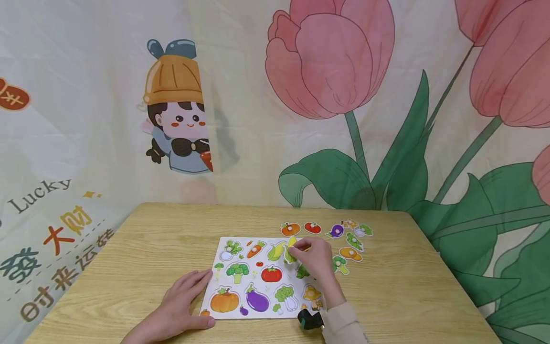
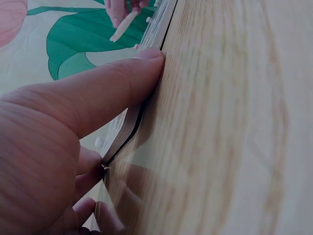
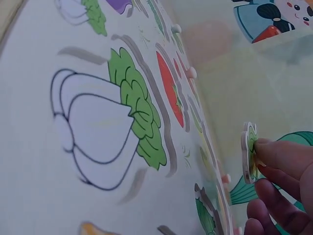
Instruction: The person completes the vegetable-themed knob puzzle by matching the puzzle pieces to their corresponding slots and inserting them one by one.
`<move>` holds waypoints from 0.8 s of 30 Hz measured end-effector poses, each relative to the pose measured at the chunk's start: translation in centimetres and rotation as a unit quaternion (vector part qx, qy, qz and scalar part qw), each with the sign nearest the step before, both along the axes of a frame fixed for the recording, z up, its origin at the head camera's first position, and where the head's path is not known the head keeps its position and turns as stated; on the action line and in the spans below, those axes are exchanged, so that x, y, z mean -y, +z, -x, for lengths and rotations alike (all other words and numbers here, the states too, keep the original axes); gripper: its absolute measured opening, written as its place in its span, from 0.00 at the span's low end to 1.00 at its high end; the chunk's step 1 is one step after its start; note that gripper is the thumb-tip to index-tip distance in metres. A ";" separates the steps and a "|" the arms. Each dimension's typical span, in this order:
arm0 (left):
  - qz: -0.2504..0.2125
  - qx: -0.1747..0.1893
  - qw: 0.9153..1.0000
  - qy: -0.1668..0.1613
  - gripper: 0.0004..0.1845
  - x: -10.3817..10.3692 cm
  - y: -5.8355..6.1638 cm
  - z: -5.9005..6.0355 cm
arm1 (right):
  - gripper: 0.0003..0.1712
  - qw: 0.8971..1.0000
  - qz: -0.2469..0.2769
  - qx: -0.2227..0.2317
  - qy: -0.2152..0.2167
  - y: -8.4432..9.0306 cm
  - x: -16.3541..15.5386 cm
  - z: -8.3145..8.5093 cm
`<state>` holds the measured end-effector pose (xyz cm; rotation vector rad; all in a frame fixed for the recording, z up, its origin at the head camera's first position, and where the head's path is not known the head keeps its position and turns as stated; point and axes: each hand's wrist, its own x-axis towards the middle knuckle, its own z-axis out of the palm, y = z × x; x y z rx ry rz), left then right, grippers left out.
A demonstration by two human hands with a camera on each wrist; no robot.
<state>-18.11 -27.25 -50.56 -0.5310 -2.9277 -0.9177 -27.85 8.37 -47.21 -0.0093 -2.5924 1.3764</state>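
A person seated at a light wooden table works on a vegetable puzzle board; the right hand pinches a yellow-green puzzle piece between thumb and fingertips, fingers curled around it, holding it tilted just above the board's upper right area, beside the printed corn picture; the right wrist view shows the same piece on edge, clamped by the fingertips and clear of the board surface, with a white and green cabbage drawing printed large in the foreground; the left hand lies flat with fingers straight and slightly spread, pressing on the table at the board's lower left corner, and the left wrist view shows a finger laid against the board's thin edge; on the board sit a pumpkin, an eggplant, a tomato, broccoli and a carrot; loose pieces lie scattered on the table just beyond the board's upper right corner (among them a red tomato shape and a purple one); the printed backdrop at left carries the word "Lucky" above large Chinese characters, next to a cartoon child in an orange hat; pink tulips fill the backdrop at right
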 end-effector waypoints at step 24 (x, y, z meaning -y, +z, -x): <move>-0.008 0.017 1.000 0.000 0.62 0.0 0.5 -0.2 | 0.07 1.000 0.007 -0.004 -0.029 -1.4 3.5 0.7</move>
